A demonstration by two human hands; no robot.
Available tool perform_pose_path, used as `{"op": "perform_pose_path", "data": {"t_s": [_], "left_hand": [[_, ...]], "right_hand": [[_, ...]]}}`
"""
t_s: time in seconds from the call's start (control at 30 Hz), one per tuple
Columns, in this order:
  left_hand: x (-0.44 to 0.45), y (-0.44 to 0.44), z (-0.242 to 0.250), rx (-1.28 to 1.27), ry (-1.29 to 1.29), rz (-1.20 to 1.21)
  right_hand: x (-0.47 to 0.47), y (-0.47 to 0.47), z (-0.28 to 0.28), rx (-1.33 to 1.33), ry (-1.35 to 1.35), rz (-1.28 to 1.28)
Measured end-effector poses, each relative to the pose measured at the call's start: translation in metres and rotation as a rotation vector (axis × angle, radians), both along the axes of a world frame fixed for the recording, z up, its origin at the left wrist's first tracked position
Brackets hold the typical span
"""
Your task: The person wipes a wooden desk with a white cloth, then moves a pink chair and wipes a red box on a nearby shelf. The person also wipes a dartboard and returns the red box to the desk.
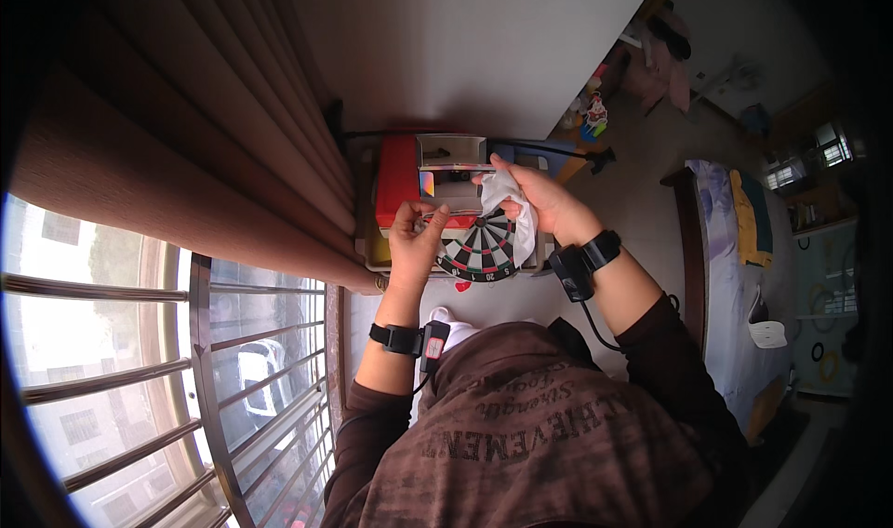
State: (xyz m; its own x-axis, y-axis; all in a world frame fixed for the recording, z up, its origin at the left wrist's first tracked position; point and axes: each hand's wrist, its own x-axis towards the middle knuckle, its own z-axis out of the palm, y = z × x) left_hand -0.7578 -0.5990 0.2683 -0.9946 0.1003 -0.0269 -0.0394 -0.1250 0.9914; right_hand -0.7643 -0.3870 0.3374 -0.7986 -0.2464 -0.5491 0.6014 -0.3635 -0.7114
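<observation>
My left hand pinches the near edge of a shallow open box with shiny, reflective panels. A crumpled white tissue or cloth is in my right hand, bunched against the box's right side, its loose end hanging down. Small dark items inside the box are too dim to name. Below both hands lies a round dartboard, partly covered by the box and the tissue. Left of the box is a red box, whose far side meets the wall.
A tray-like container holds these things against a pale wall. A brown curtain hangs at left, above a barred window. A black rod crosses behind the box. A bed stands at right.
</observation>
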Motion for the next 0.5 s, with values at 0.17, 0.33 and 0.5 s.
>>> {"op": "perform_pose_path", "data": {"t_s": [0.17,0.33,0.5], "left_hand": [[-0.0052,-0.0023,0.0068,0.059,-0.028,-0.017],[-0.0049,-0.0017,0.0100,0.005,-0.040,-0.065],[-0.0003,0.0024,0.0074,0.097,-0.143,-0.087]], "right_hand": [[-0.0065,0.0026,0.0033,-0.036,0.056,-0.036],[-0.0050,0.0020,0.0066,-0.044,0.070,-0.055],[0.0013,-0.0006,0.0076,0.083,0.133,-0.023]]}}
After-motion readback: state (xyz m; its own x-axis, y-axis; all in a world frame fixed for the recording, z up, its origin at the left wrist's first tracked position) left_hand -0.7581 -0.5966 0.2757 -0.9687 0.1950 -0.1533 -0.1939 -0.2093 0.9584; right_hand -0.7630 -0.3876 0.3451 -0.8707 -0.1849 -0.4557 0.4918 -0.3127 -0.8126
